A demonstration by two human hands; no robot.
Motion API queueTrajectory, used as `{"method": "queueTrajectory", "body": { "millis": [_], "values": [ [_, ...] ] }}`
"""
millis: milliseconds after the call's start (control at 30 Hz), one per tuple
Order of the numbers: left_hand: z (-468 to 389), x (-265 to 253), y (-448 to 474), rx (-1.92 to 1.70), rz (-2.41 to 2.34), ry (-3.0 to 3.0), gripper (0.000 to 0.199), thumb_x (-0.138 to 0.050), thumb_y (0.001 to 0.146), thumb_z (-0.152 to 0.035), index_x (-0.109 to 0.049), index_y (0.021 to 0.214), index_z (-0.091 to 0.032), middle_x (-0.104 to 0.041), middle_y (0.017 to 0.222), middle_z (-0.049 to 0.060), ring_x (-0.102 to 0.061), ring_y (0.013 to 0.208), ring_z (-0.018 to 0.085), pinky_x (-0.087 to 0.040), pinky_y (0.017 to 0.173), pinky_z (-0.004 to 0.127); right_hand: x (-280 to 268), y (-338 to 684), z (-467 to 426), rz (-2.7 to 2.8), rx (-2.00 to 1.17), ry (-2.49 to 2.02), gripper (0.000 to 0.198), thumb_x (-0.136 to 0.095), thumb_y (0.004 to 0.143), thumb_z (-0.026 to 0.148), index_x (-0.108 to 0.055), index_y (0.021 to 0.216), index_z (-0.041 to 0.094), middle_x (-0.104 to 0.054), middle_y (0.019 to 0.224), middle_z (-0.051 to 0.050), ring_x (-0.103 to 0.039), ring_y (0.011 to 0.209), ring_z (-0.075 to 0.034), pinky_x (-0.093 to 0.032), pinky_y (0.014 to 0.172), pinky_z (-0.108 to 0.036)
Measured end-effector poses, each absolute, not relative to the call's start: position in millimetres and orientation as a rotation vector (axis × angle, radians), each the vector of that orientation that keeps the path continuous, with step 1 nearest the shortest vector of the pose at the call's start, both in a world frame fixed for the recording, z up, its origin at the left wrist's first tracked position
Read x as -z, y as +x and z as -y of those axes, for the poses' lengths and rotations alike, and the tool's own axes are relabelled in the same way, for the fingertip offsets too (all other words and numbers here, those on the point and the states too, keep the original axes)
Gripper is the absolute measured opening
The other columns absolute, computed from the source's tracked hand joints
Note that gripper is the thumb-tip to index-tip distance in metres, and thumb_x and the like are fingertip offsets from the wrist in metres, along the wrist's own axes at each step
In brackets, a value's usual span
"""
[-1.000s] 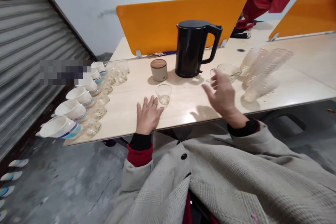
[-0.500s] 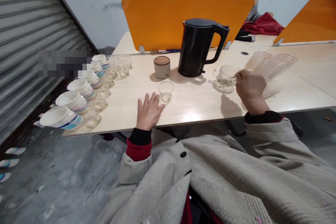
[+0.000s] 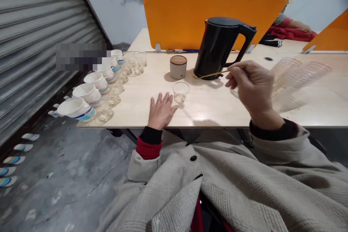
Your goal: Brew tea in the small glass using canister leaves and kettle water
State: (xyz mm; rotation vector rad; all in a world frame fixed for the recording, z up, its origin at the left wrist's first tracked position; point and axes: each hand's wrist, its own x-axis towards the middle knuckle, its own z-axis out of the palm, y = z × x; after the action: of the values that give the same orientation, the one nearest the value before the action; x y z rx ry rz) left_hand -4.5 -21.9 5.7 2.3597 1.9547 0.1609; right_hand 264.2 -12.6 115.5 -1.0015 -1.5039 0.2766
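Head view: right hand (image 3: 254,87) now lifts gold spoon (image 3: 214,74).

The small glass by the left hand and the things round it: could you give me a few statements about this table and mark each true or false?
1. The right hand pinches a thin golden spoon. True.
2. The left hand grips the small glass. False: it lies flat on the table, fingertips beside the glass.
3. The black kettle lies on its side. False: it stands upright.
4. A lidded jar stands left of the kettle. True.
5. White cups line the table's left edge. True.
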Motion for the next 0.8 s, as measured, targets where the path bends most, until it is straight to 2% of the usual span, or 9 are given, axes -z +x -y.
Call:
{"method": "queueTrajectory", "body": {
  "millis": [200,367,533,800],
  "values": [
    [19.7,-4.1,-4.6,-0.213,-1.943,2.338,0.064,-0.03,0.11,-0.051,-0.038,0.167,-0.023,-0.03,0.178,0.005,-0.021,0.167,0.036,-0.018,0.133,0.069,-104.7,223.8,-12.2,1.808,-0.426,-1.148,0.02,-0.062,0.098,0.033,-0.07,0.084,0.022,-0.07,0.07,-0.001,-0.066,0.057,-0.013,-0.049,0.054,-0.025],
    [20.0,-3.1,-4.8,-0.231,-1.934,2.347,0.064,-0.032,0.109,-0.051,-0.039,0.167,-0.024,-0.032,0.178,0.006,-0.021,0.167,0.037,-0.018,0.133,0.069,-95.8,211.7,-22.5,1.908,-0.418,-1.209,0.027,-0.059,0.098,0.037,-0.066,0.078,0.021,-0.07,0.069,-0.002,-0.066,0.056,-0.013,-0.045,0.052,-0.024],
    [21.0,-4.2,-4.6,-0.228,-1.939,2.348,0.064,-0.031,0.11,-0.052,-0.039,0.167,-0.024,-0.032,0.178,0.006,-0.021,0.167,0.037,-0.018,0.133,0.069,-92.8,211.9,-22.2,1.922,-0.393,-1.215,0.025,-0.057,0.098,0.032,-0.066,0.077,0.02,-0.07,0.069,-0.002,-0.066,0.057,-0.014,-0.046,0.055,-0.025],
    [20.8,-2.6,-5.0,-0.233,-1.946,2.35,0.063,-0.033,0.11,-0.051,-0.039,0.167,-0.025,-0.032,0.178,0.005,-0.021,0.167,0.036,-0.017,0.133,0.068,-89.5,216.9,-15.2,2.051,-0.432,-1.152,0.016,-0.059,0.096,0.024,-0.073,0.091,0.019,-0.073,0.073,-0.003,-0.074,0.07,-0.018,-0.051,0.064,-0.027]
  ]
}}
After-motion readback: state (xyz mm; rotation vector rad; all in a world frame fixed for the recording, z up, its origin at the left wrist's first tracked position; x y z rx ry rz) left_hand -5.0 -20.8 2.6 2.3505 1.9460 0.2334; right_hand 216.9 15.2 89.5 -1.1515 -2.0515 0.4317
